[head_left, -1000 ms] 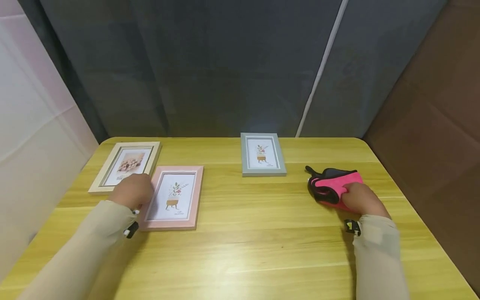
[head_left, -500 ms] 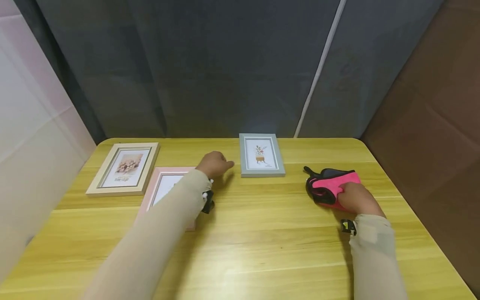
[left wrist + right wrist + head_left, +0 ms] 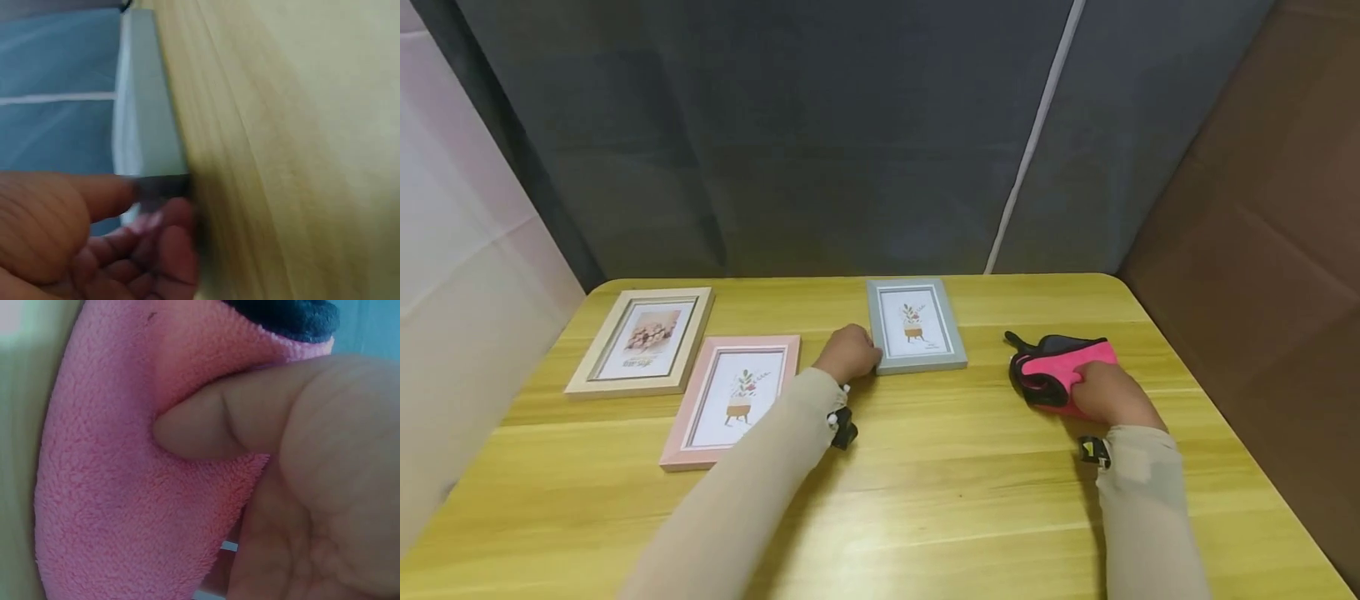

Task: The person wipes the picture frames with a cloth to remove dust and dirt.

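Observation:
My left hand [image 3: 850,352] pinches the near left corner of a grey-blue picture frame [image 3: 958,343], which lies face up with a potted-plant print. In the left wrist view, the thumb and curled fingers meet at the end of the frame's side [image 3: 153,112]; the view is blurred. Over on the right, my right hand [image 3: 1116,396] grips a folded pink fleecy cloth [image 3: 1063,367] with black edging. Its thumb [image 3: 206,425] sinks into the pile in the right wrist view, and the other fingers are mostly hidden behind the cloth.
A pink picture frame [image 3: 681,429] lies left of my left forearm, partly covered by the sleeve. Behind it to the left is a cream picture frame [image 3: 602,342]. The wooden table [image 3: 970,483] ends at a dark curtain [image 3: 812,150], with hanging fabric on both sides.
My left hand has left the pink frame, crossed right and taken hold of the grey-blue frame, which has shifted slightly toward me. The right hand stays on the cloth.

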{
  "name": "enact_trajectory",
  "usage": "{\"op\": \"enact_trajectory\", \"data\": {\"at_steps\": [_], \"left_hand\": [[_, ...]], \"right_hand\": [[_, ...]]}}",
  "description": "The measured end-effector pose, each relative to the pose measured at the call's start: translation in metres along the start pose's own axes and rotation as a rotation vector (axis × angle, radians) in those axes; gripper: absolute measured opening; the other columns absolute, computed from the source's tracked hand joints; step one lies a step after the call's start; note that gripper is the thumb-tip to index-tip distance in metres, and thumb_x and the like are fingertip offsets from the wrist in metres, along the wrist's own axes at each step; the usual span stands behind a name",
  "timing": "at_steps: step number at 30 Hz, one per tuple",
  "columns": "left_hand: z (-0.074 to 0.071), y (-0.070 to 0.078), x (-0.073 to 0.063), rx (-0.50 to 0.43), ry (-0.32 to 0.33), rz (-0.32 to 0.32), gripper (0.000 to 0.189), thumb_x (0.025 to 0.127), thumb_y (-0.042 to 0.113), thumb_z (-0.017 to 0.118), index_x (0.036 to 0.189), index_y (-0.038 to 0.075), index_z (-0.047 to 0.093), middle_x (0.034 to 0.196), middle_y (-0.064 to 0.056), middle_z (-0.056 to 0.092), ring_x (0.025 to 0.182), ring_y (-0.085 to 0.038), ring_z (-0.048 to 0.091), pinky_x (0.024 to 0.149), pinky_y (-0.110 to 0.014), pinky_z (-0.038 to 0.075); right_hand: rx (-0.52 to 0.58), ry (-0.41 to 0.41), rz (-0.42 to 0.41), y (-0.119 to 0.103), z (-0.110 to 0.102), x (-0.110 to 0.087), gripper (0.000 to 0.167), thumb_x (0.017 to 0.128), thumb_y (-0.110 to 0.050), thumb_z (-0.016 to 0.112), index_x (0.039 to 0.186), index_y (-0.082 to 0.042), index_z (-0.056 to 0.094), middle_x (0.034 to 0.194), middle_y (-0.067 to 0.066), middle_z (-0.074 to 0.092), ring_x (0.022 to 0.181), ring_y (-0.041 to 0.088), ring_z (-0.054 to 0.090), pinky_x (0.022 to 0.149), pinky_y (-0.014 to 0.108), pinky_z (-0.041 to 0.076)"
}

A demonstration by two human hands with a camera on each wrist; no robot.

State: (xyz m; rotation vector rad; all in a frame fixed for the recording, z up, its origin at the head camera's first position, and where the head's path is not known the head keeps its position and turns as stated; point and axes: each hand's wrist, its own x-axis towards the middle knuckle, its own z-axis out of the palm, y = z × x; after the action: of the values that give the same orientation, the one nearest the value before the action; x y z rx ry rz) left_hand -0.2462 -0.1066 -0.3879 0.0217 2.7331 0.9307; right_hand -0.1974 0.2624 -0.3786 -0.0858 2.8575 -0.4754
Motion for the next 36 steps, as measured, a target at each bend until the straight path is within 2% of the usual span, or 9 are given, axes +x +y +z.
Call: {"op": "enact_trajectory", "data": {"at_steps": [6, 11, 15, 22, 26, 28, 32, 34, 36], "left_hand": [[0.011, 0.003, -0.048, 0.051, -0.024, 0.089, 0.038, 0.09, 0.009, 0.062, 0.055, 0.012, 0.045, 0.052, 0.001, 0.043, 0.045, -0.012, 0.038, 0.043, -0.024, 0.032], [0.022, -0.002, -0.087, 0.03, -0.019, 0.163, 0.025, 0.089, 0.008, 0.063, 0.067, 0.008, 0.053, 0.06, -0.002, 0.05, 0.053, -0.016, 0.046, 0.048, -0.027, 0.037], [0.021, -0.011, -0.107, -0.011, -0.047, 0.173, 0.017, 0.09, 0.006, 0.063, 0.076, 0.005, 0.052, 0.063, -0.004, 0.055, 0.053, -0.017, 0.053, 0.051, -0.029, 0.043], [0.012, -0.03, -0.119, -0.135, -0.146, 0.142, 0.006, 0.09, 0.002, 0.061, 0.093, -0.001, 0.057, 0.067, -0.008, 0.057, 0.052, -0.017, 0.061, 0.052, -0.03, 0.048], [0.01, -0.034, -0.122, -0.223, -0.198, 0.104, 0.044, 0.088, -0.001, 0.06, 0.129, -0.011, 0.05, 0.072, -0.011, 0.057, 0.054, -0.019, 0.063, 0.054, -0.033, 0.052], [0.01, -0.033, -0.123, -0.275, -0.218, 0.074, 0.064, 0.087, -0.002, 0.06, 0.145, -0.013, 0.035, 0.075, -0.013, 0.057, 0.053, -0.02, 0.063, 0.053, -0.034, 0.054], [0.01, -0.032, -0.123, -0.318, -0.243, 0.037, 0.079, 0.087, -0.002, 0.062, 0.151, -0.014, 0.018, 0.078, -0.015, 0.056, 0.052, -0.02, 0.062, 0.051, -0.034, 0.055], [0.011, -0.032, -0.123, -0.322, -0.254, 0.034, 0.082, 0.087, 0.0, 0.063, 0.152, -0.013, 0.015, 0.079, -0.015, 0.057, 0.052, -0.019, 0.062, 0.051, -0.034, 0.055], [0.011, -0.033, -0.122, -0.321, -0.261, 0.036, 0.084, 0.086, 0.001, 0.064, 0.152, -0.013, 0.014, 0.079, -0.014, 0.057, 0.052, -0.019, 0.063, 0.051, -0.034, 0.055]], "right_hand": [[0.021, -0.03, -0.076, 0.006, -0.001, -0.002, 0.03, 0.088, -0.011, 0.057, 0.112, 0.007, 0.065, 0.107, 0.025, 0.066, 0.097, 0.041, 0.062, 0.087, 0.055, 0.049], [0.014, -0.041, -0.13, 0.011, 0.002, -0.001, 0.047, 0.083, -0.012, 0.068, 0.124, 0.009, 0.058, 0.117, 0.027, 0.063, 0.104, 0.043, 0.06, 0.09, 0.057, 0.047], [-0.032, 0.043, -0.138, 0.013, 0.004, 0.003, 0.025, 0.088, -0.005, 0.058, 0.109, 0.004, 0.064, 0.102, 0.023, 0.067, 0.094, 0.042, 0.063, 0.085, 0.057, 0.048], [0.021, 0.19, -0.068, 0.012, 0.001, 0.007, 0.019, 0.093, -0.003, 0.051, 0.103, 0.004, 0.065, 0.095, 0.025, 0.065, 0.088, 0.044, 0.06, 0.079, 0.055, 0.048], [0.172, 0.3, -0.076, -0.004, -0.004, 0.005, 0.011, 0.095, -0.005, 0.049, 0.096, -0.003, 0.06, 0.088, 0.016, 0.06, 0.08, 0.034, 0.051, 0.07, 0.044, 0.039], [0.241, 0.404, -0.103, -0.02, -0.007, 0.0, 0.017, 0.095, -0.004, 0.049, 0.105, -0.003, 0.063, 0.094, 0.018, 0.064, 0.084, 0.035, 0.055, 0.072, 0.046, 0.043], [0.35, 0.661, -0.213, -0.065, -0.001, -0.005, 0.036, 0.09, 0.004, 0.053, 0.122, -0.003, 0.067, 0.112, 0.019, 0.07, 0.099, 0.038, 0.065, 0.083, 0.054, 0.05], [0.352, 0.692, -0.291, -0.091, 0.009, -0.005, 0.042, 0.086, 0.008, 0.056, 0.124, -0.005, 0.068, 0.115, 0.017, 0.07, 0.105, 0.038, 0.065, 0.088, 0.053, 0.051], [0.28, 0.614, -0.397, -0.112, 0.023, -0.003, 0.041, 0.085, 0.008, 0.063, 0.124, -0.006, 0.069, 0.119, 0.016, 0.069, 0.108, 0.037, 0.064, 0.091, 0.052, 0.05]]}}
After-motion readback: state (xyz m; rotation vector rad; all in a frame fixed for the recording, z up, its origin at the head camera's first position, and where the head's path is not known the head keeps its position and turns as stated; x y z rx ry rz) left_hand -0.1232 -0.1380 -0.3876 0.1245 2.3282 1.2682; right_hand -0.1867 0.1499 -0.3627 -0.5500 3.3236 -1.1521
